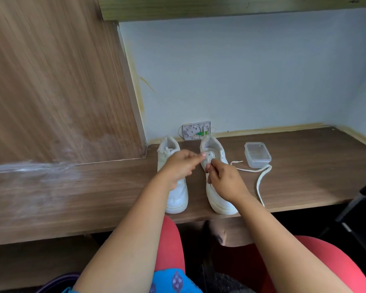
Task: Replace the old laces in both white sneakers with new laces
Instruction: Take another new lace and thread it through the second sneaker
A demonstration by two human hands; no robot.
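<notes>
Two white sneakers stand side by side on the wooden tabletop (304, 176), toes toward the person, heels toward the wall. The right sneaker (217, 187) sits directly under both hands; the left sneaker (175, 193) is just beside it, partly covered by the left wrist.

Left hand (181, 166) reaches across to the right sneaker's eyelet area near the tongue; fingers curled, fingertips (202, 155) pinched together at the top eyelets. Whether a lace end is in that pinch cannot be told, too small. Right hand (224, 178) lies over the sneaker's midfoot, fingers curled, tips pinching something at the eyelet row, likely lace, but not clear. So both grips closed down at the eyelets, contents unclear.

A loose white lace (260, 176) lies on the tabletop right of the right sneaker, one end near the sneaker, looping past a clear plastic container (257, 154) and trailing toward the tabletop's front edge. The container stands just beyond the lace, well apart from the hands.

A small white wall box (195, 130) with a green part is behind the sneakers, against the wall. No readable brand or writing on the sneakers or the container.
</notes>
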